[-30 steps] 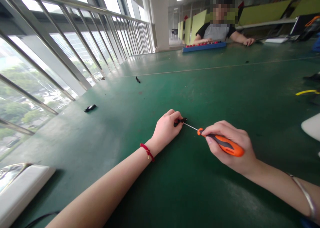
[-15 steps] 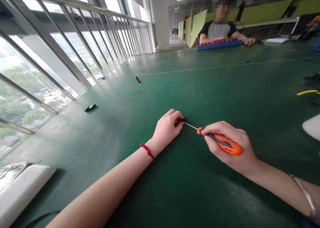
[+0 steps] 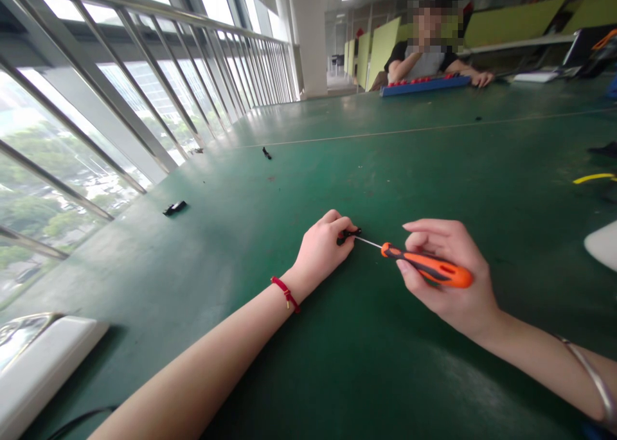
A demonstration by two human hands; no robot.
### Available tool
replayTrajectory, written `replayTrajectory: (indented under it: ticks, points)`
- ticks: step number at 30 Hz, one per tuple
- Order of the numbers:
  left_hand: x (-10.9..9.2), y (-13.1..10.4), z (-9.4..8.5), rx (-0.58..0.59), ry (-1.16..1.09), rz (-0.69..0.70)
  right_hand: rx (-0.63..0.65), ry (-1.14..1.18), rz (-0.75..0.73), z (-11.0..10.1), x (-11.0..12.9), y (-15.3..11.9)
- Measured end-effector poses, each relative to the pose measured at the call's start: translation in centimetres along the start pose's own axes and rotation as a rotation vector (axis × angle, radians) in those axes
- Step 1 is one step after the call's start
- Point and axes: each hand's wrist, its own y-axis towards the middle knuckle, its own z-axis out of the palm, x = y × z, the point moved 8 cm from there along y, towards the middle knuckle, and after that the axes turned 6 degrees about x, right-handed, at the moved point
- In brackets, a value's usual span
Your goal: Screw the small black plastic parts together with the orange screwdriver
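Small black plastic part [image 3: 350,233] – on the green table mat [image 3: 385,170], pinched by the left hand [image 3: 322,247]; likely light, rigid, prone to skidding, best gripped by its sides

Orange-handled screwdriver [image 3: 424,268] – tip on the part; right hand [image 3: 446,273] cradles the handle, upper fingers lifted

Green bench [image 3: 366,376] fills the frame; a black clip [image 3: 174,207] lies left of centre, a smaller black bit [image 3: 266,153] above it, a blue tray [image 3: 424,85] upper right
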Motion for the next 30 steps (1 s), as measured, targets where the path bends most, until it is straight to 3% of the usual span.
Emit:
replayTrajectory:
  ticks: [5, 11, 16, 22, 27, 30]
  points:
    - [-0.1, -0.1, -0.1, 0.000, 0.008, 0.012, 0.103, -0.073, 0.027, 0.7, 0.2, 0.1]
    - [0.0, -0.1, 0.0, 0.012, 0.026, 0.002, -0.082, -0.038, -0.039, -0.5, 0.7, 0.1]
    - [-0.1, -0.1, 0.0, 0.013, 0.019, 0.014, 0.067, -0.089, 0.021, 0.5, 0.2, 0.1]
    - [-0.1, -0.1, 0.0, 0.023, 0.029, -0.006, -0.093, -0.008, -0.035, -0.5, 0.5, -0.1]
    - [-0.1, -0.1, -0.1, 0.021, 0.021, 0.004, 0.055, -0.077, 0.029, 0.5, 0.2, 0.0]
    - [-0.1, -0.1, 0.0, 0.017, 0.017, 0.005, -0.008, -0.072, 0.007, 0.0, 0.5, -0.1]
